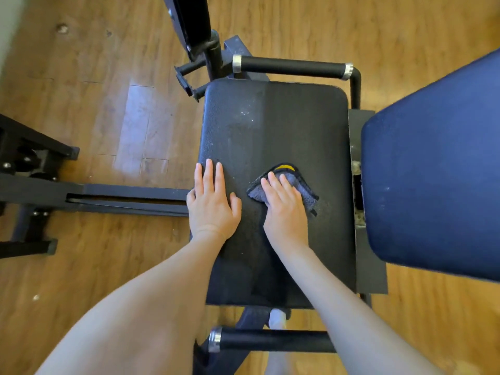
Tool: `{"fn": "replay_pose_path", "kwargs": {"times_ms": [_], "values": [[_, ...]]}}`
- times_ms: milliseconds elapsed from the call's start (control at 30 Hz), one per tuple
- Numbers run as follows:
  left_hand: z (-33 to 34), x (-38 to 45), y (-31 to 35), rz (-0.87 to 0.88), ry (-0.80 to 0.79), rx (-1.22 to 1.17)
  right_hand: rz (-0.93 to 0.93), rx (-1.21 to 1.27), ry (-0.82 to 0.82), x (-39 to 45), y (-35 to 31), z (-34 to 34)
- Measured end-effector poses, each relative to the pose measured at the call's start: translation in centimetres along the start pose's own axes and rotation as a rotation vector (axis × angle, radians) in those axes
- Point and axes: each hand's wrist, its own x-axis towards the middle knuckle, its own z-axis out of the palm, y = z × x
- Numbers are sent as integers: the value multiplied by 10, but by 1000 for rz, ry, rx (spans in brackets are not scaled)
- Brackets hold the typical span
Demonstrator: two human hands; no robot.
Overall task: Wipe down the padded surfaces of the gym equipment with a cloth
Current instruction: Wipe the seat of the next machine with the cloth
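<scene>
A black padded seat (284, 125) fills the middle of the view, with pale dust specks near its far left. My right hand (284, 209) lies flat with straight fingers on a folded grey cloth (296, 180) with a black hem and a yellow patch, pressing it onto the seat's middle. My left hand (212, 201) rests flat and bare on the seat's left edge, fingers straight and together. A blue padded backrest (438, 171) rises at the right, next to the seat.
Black foam-gripped handles run along the seat's far side (290, 66) and near side (273, 340). A dark metal frame (35, 171) stands at the left on the wooden floor (108, 90). An upright post (200, 31) rises behind the seat.
</scene>
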Motion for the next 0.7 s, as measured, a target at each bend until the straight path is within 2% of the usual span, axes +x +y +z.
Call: {"fn": "replay_pose_path", "kwargs": {"times_ms": [233,467,600,700], "values": [[6,-2,-3,35,80,-51,41,3,22,-68,-14,4],[1,-6,-5,66,69,-101,57,10,-95,-148,-34,-2],[-7,-31,-12,-9,86,-237,62,183,-284,-172,-35,-7],[2,-72,-29,-119,89,-310,163,424,-265,-166,-37,-25]]}}
